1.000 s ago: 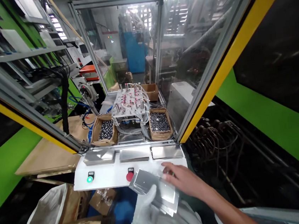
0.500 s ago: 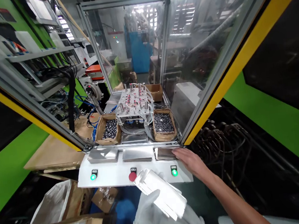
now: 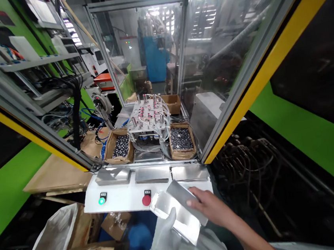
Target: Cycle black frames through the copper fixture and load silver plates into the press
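My left hand (image 3: 165, 238), in a pale glove, is closed around a stack of shiny metal plates (image 3: 171, 208), thumb on top. Bare, my right hand (image 3: 208, 204) grips a flat grey metal plate (image 3: 182, 195) at its right edge. That plate lies against the right side of the stack, slanted the same way. Beyond my hands, three piles of metal plates rest on a white panel: a left pile (image 3: 113, 176), a middle pile (image 3: 152, 174) and a right pile (image 3: 190, 173). The right hand's lower fingers are hidden beneath its plate.
On the panel are a green lit button (image 3: 101, 201) and a red button (image 3: 146, 200). Behind it, a metal fixture (image 3: 148, 115) with pins and hoses stands between a left box (image 3: 107, 157) and a right box (image 3: 183, 154) of small metal parts. Yellow-edged frame posts (image 3: 230, 106) flank the opening.
My right hand has come from the right pile toward my body, bringing a metal plate beside the stack. The left hand keeps its hold on the stack.
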